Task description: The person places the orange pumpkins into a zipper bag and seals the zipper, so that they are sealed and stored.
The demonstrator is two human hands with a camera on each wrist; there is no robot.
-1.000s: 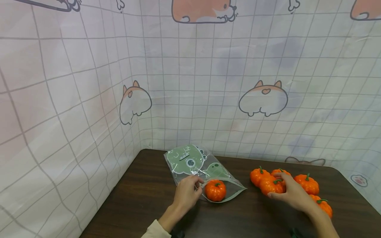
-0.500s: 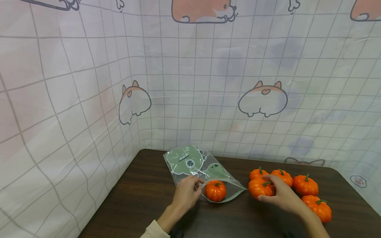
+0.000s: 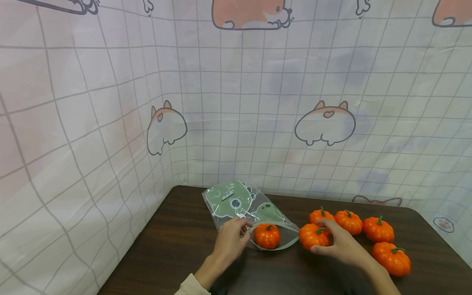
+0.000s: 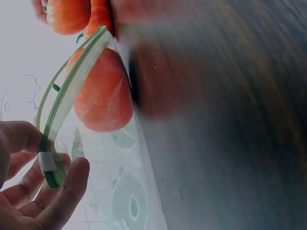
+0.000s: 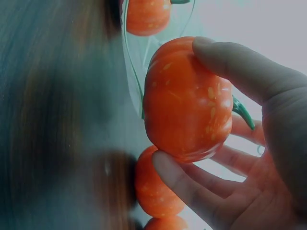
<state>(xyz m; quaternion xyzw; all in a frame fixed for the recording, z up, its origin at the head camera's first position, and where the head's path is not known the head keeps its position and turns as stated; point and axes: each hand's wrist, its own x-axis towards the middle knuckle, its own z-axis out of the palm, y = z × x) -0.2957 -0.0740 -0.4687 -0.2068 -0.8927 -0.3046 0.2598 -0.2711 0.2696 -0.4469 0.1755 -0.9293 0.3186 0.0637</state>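
A clear zip bag [image 3: 263,200] with green cartoon prints lies on the table, its mouth held apart toward me. Just inside that mouth sits one small orange pumpkin [image 3: 267,236]. My left hand [image 3: 231,237] pinches the bag's edge at the left; the left wrist view shows the thumb and fingers at the white slider [image 4: 47,162] on the green zip strip [image 4: 72,91]. My right hand [image 3: 341,241] grips another orange pumpkin [image 5: 187,103] with a green stem, thumb on one side and fingers on the other. That pumpkin is right beside the bag's right corner.
Several more pumpkins stand at the right of the dark wooden table [image 3: 177,229]: one behind my right hand [image 3: 320,214], others farther right, such as the nearest pumpkin [image 3: 391,259]. A white grid-patterned cloth [image 3: 258,123] hangs behind and at the left.
My right hand has moved left with the gripped pumpkin, from the group of pumpkins to the bag's right corner. My left hand and the pumpkin in the bag stay in place.
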